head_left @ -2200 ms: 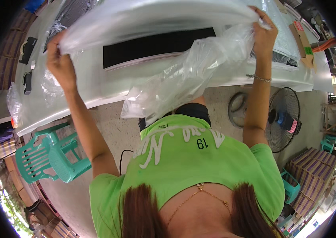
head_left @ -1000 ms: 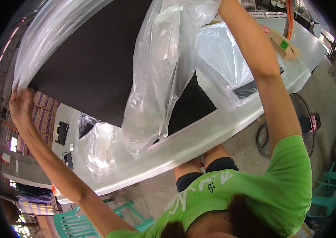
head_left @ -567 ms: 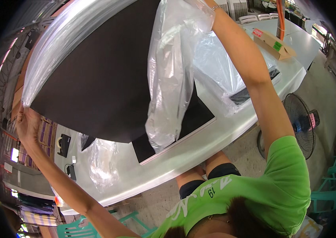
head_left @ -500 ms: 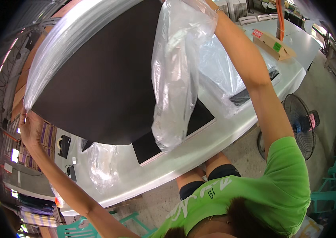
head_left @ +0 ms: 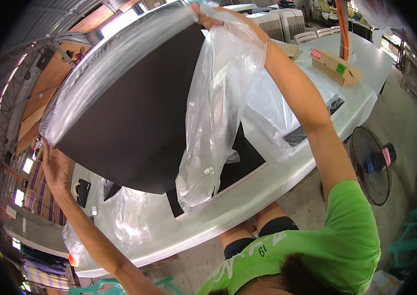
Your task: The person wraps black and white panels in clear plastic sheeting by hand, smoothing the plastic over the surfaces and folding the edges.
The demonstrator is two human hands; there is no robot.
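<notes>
A large black panel (head_left: 129, 113) is raised at a tilt over the white table, with a clear plastic bag (head_left: 124, 59) stretched along its upper edge. My left hand (head_left: 57, 166) pinches the bag and the panel at the left corner. At the top, my right hand (head_left: 208, 18) is closed on the bag by the panel's other corner; part of its fingers is hidden behind plastic. Loose film (head_left: 206, 132) hangs from my right wrist over the panel's right side. Beneath it, another black panel (head_left: 247, 157) with a pale edge lies on the table.
On the white table (head_left: 169, 231) are crumpled plastic (head_left: 132, 211), a tape dispenser (head_left: 83, 192), plastic-wrapped panels (head_left: 287, 103) and an open cardboard box (head_left: 336, 68). A fan (head_left: 370, 164) stands right of the table. Green plastic chairs (head_left: 412, 241) are at the lower right.
The raised panel's left corner has shifted right and slightly down with my left hand. My right hand has come lower into view, and the hanging film has swung a little left and down.
</notes>
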